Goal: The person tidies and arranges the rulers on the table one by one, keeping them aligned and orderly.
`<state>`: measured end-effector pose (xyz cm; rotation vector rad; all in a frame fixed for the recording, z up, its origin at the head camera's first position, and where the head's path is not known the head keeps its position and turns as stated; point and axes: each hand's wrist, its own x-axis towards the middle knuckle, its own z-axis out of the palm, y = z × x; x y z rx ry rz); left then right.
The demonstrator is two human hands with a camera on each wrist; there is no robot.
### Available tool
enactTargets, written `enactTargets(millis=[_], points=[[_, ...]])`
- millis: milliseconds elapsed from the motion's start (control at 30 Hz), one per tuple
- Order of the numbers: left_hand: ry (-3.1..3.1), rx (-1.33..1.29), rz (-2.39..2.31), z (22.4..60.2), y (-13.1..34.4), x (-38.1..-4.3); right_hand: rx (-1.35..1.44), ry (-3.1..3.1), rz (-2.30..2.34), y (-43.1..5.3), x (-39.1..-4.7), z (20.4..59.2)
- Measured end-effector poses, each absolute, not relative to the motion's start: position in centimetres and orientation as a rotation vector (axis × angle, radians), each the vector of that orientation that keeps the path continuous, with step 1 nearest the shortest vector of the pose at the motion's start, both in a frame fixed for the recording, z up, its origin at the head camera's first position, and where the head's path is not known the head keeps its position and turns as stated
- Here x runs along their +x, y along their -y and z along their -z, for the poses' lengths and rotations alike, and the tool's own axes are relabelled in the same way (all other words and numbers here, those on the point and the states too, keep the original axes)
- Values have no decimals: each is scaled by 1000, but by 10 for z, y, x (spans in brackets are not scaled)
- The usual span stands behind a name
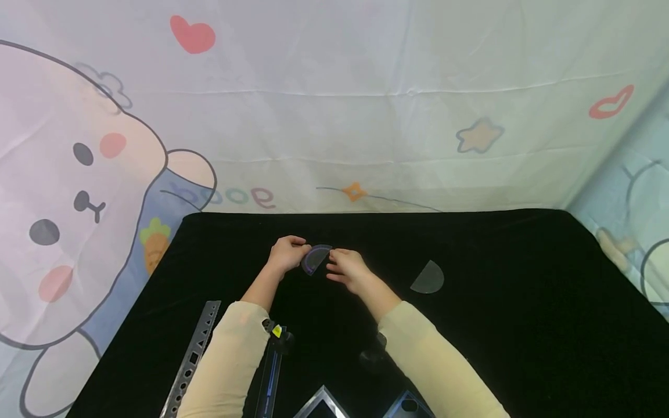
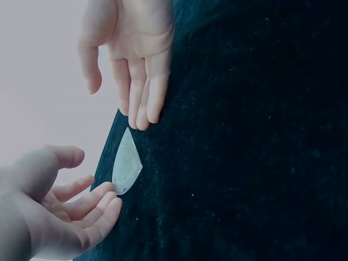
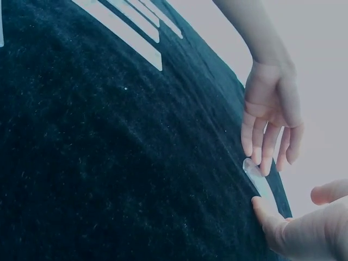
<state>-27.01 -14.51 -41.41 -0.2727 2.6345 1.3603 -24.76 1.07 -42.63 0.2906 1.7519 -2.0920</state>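
A clear half-round protractor (image 1: 317,260) with a purple scale lies on the black cloth between my two hands. My left hand (image 1: 288,253) is at its left side; in the left wrist view the fingertips of the left hand (image 2: 70,209) touch its lower end, with the thumb held apart. My right hand (image 1: 349,270) is at the other end, fingers spread and nearly straight. In the right wrist view the right hand's thumb (image 3: 323,193) stands away from the protractor (image 3: 260,179). Neither hand curls round it.
Off to the right lies another clear half-round piece (image 1: 430,278). Nearer me are a stencil ruler (image 1: 190,363) with cut-out shapes, a blue-marked ruler (image 1: 270,380), a silver-edged frame corner (image 1: 323,395) and a blue-edged piece (image 1: 402,406). A printed curtain (image 1: 334,116) hangs behind the cloth.
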Motion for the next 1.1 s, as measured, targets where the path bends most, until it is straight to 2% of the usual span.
enactTargets(millis=[1100], points=[[-2395,-348,-1626,422,138,-263,323,-1767,2159,-5,-246,430]])
